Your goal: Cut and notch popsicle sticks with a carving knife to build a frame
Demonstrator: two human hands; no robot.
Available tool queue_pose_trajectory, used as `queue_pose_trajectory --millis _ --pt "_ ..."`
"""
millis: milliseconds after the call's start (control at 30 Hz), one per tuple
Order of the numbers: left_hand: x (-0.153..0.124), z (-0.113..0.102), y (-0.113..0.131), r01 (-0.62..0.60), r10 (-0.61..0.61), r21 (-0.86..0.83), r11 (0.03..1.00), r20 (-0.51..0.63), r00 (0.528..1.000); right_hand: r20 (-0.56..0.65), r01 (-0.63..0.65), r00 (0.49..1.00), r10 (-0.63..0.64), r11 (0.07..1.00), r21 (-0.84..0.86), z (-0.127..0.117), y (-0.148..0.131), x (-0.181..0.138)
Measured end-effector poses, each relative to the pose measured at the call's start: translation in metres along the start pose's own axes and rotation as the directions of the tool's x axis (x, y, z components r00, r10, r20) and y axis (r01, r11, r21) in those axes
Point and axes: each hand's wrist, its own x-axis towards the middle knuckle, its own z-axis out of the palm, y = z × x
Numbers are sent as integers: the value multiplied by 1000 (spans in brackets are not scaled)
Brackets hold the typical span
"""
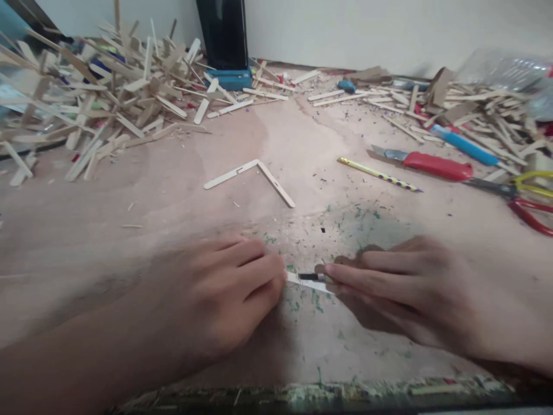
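Observation:
A pale wooden craft stick [317, 285] lies low over the table between my two hands. My left hand [242, 285] is closed at the stick's left end, its fingertips covering that end. My right hand [401, 288] is closed around a slim dark-tipped tool [308, 277] with a silvery part beside the fingers; its tip points left along the stick. The rest of the tool is hidden in the hand, and the stick's right end is under the fingers. Farther back, two joined craft sticks [258, 164] form an angle, with small notches in them.
Craft sticks are heaped at back left [129, 86] and back right [484, 109]. A dark phone-like slab [222, 34] stands in a blue holder [228, 80]. To the right lie a yellow pencil [380, 174], a red-handled knife [438, 165], a blue-handled tool [469, 146] and scissors [514, 189].

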Motion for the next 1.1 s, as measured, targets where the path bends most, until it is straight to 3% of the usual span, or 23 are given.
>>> queue_pose_trajectory --millis 133,333,533,633,767,900,1000,1100 --pt "-5 3 1 9 -9 -10 1000 26 1000 -58 -31 998 35 997 76 3 1 0" --pt "-7 10 2 7 -7 -12 1000 -36 999 -61 94 993 -98 993 -74 8 11 -6" --pt "-6 3 2 0 0 -13 1000 18 1000 -56 -13 998 26 978 207 11 14 -1" --pt "-9 11 1 22 -22 5 1000 -33 999 -37 -14 999 24 967 254 9 15 1" --pt "-10 21 1 29 -29 -2 1000 -132 991 -81 52 996 -40 987 150 11 19 -3" --pt "-6 11 -1 -2 1 -23 1000 -48 999 -106 92 990 -89 996 22 13 21 -5" --pt "-5 5 -1 -1 2 -11 1000 18 1000 -93 65 994 -52 988 139 12 20 -3" --pt "-9 12 -1 9 -8 9 1000 -76 997 -48 16 999 -4 971 239 10 19 -1"
